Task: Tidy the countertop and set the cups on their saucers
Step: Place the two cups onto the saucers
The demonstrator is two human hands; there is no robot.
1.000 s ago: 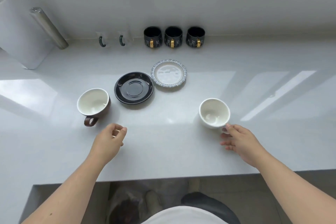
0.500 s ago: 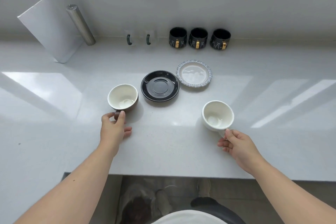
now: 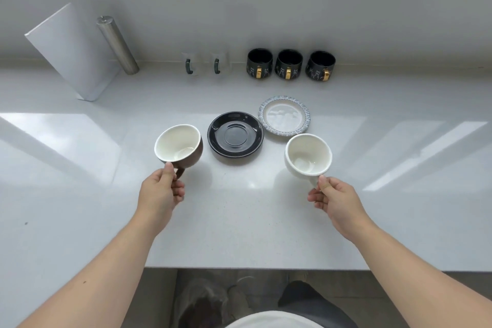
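Fingers (image 3: 170, 176) hold cups (image 3: 179, 146) over the sunlit white countertop (image 3: 239, 221).

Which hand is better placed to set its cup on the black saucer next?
Left. The left hand holds the brown cup right beside the black saucer; the right hand's white cup sits nearer the speckled saucer.

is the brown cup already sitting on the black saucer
No, the brown cup is held by the left hand beside the empty black saucer.

countertop (image 3: 80, 194) white | black saucer (image 3: 236, 134) | speckled saucer (image 3: 284, 116) | three black mugs (image 3: 288, 64)
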